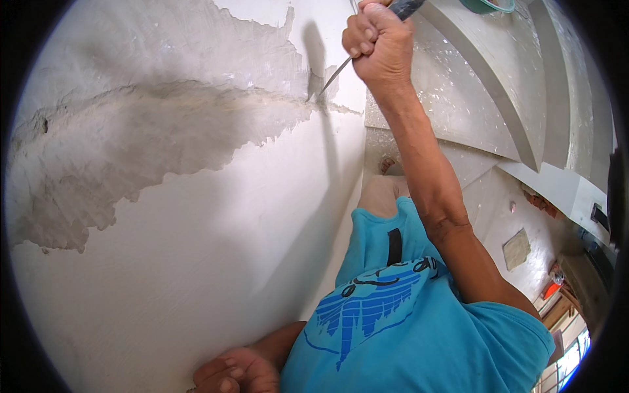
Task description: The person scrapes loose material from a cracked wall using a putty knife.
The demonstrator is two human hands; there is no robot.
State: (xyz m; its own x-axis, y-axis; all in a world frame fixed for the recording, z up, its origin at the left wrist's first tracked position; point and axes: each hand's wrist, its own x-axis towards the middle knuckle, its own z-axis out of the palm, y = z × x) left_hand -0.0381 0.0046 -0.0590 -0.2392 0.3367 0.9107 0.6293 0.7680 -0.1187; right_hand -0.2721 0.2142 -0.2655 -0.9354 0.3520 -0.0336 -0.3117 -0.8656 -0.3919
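Observation:
My right hand (381, 42) grips a thin metal scraping tool (336, 76) with a dark handle. Its narrow end meets the white wall (221, 236) beside a rough, grey band of bared plaster (167, 127). A ragged paint edge borders this patch, and a crumbly ridge runs across it. The tool's exact tip is hard to separate from its shadow. Low in the picture, my left hand (238, 371) is near the wall with its fingers loosely curled; the frame cuts off part of it, so whether it holds anything is unclear.
Stair steps (457, 83) speckled with white flakes rise on the right. A green basin (486, 5) stands at the top right. Farther down, a square tile-like piece (517, 249) lies on the floor, with reddish rubble (540, 204) by a wall and an orange object (551, 290) beyond.

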